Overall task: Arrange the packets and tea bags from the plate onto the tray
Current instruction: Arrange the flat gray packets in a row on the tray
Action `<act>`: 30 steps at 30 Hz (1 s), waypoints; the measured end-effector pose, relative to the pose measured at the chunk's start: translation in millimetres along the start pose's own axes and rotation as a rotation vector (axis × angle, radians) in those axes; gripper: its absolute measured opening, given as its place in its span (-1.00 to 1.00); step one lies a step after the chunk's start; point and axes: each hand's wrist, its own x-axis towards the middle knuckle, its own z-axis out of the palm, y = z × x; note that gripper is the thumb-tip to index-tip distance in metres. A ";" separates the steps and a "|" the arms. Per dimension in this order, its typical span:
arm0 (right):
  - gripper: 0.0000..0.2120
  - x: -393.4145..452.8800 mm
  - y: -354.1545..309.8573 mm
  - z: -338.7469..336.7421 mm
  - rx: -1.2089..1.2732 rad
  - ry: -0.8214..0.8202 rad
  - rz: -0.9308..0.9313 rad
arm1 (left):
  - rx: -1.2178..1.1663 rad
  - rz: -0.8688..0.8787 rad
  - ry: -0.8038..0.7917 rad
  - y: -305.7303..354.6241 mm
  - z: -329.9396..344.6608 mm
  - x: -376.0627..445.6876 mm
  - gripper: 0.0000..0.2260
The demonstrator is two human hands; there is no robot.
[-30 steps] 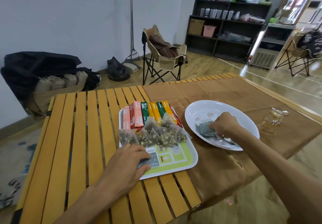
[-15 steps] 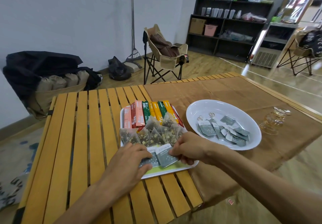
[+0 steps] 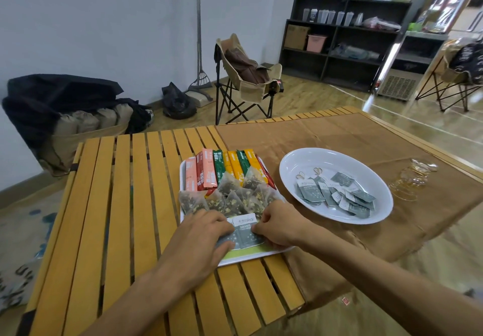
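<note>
On the tray [image 3: 251, 256], the right hand [image 3: 277, 224] pinches the right edge of a grey packet [image 3: 247, 232] in a curled grip. The left hand [image 3: 203, 231] presses flat, fingers straight, on the packet's left neighbour. The packet lies flat, long axis running away from the person. More grey packets remain in the white plate [image 3: 308, 158] on the worktop.

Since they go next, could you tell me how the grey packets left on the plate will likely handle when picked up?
The grey packets look thin and flat, so probably light and bendy. Overlapping on the glossy white plate, they may slide or lift in pairs.
</note>
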 end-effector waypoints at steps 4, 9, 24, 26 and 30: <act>-0.80 -1.2 0.0 -0.8 -0.043 0.007 -0.051 | -0.058 0.047 -0.042 10.1 1.4 8.1 -0.71; -0.71 -3.2 0.9 -28.4 0.000 -0.046 -0.046 | -0.071 0.058 -0.093 8.6 5.2 10.8 -0.70; -0.77 47.5 82.2 -78.7 -0.134 0.384 0.328 | -0.124 0.029 -0.067 6.2 9.1 11.4 -0.70; -0.77 49.0 82.2 -80.6 -0.064 0.384 0.341 | -0.117 0.027 -0.067 6.8 8.6 10.6 -0.69; -0.82 46.2 83.5 -86.2 0.075 0.374 0.360 | -0.116 0.024 -0.072 6.8 8.6 9.6 -0.69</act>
